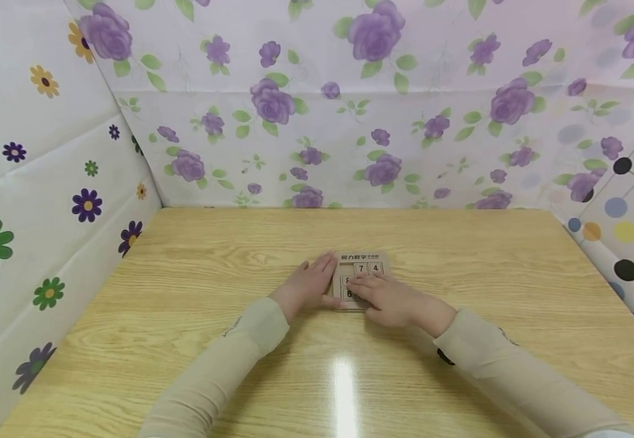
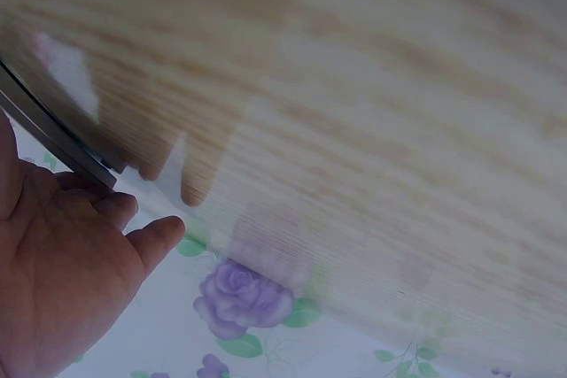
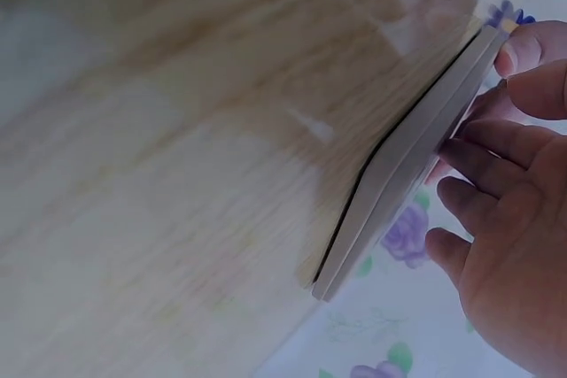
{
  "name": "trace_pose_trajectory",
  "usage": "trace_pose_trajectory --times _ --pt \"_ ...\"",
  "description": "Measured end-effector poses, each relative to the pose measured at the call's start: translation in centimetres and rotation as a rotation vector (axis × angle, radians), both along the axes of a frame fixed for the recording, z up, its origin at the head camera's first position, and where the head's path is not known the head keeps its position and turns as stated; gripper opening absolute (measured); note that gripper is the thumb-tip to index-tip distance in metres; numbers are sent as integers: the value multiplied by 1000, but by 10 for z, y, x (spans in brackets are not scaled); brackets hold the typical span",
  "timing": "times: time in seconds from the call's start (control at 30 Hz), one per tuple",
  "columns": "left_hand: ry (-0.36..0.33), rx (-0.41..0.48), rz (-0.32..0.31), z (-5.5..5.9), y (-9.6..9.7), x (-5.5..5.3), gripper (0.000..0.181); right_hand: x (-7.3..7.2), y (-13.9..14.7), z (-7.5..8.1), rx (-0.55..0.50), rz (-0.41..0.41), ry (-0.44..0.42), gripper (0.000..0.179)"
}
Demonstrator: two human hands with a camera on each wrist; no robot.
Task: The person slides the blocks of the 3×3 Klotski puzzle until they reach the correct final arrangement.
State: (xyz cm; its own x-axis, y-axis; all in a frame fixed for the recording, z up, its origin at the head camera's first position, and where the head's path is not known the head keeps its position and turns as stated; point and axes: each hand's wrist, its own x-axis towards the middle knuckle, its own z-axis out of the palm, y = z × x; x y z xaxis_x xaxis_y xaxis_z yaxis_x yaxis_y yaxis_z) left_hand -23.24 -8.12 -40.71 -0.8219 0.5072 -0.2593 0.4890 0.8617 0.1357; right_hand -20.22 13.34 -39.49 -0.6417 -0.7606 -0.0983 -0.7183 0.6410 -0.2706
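A small number sliding puzzle [image 1: 384, 258] lies on the wooden table, with printed characters along its top. Tiles 7 [image 1: 361, 268] and 4 [image 1: 375, 267] show in its upper row, beside a gap at the upper left. A 6 tile [image 1: 349, 294] shows lower down; the right hand hides most others. My left hand [image 1: 310, 287] rests along the puzzle's left side, fingers straight, thumb by the lower left corner. Extended fingers of my right hand [image 1: 390, 299] lie over the tiles. The right wrist view shows the puzzle's side edge [image 3: 403, 174] beside that hand.
The wooden table [image 1: 229, 255] stretches around the puzzle on all sides. Behind it hangs a purple-flowered sheet [image 1: 317, 121]. Patterned coverings close off the left side [image 1: 48, 201] and the right side [image 1: 623, 213].
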Motion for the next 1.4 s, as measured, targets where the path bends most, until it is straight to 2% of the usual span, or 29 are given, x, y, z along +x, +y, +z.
trace_pose_trajectory --times 0.17,0.37,0.53,0.9,1.4 --pt "0 9 -2 1 0 0 105 -6 2 -1 18 -41 36 56" --pt "5 -2 1 0 0 0 106 -17 10 -4 94 -93 110 59" --pt "16 -9 -9 -2 0 -1 106 -20 14 -5 102 -121 79 59" --pt "15 -14 -9 -2 -1 -2 106 -22 5 2 102 -81 70 56" --pt "8 -33 2 -2 0 -3 106 -25 -11 1 109 -46 63 58"
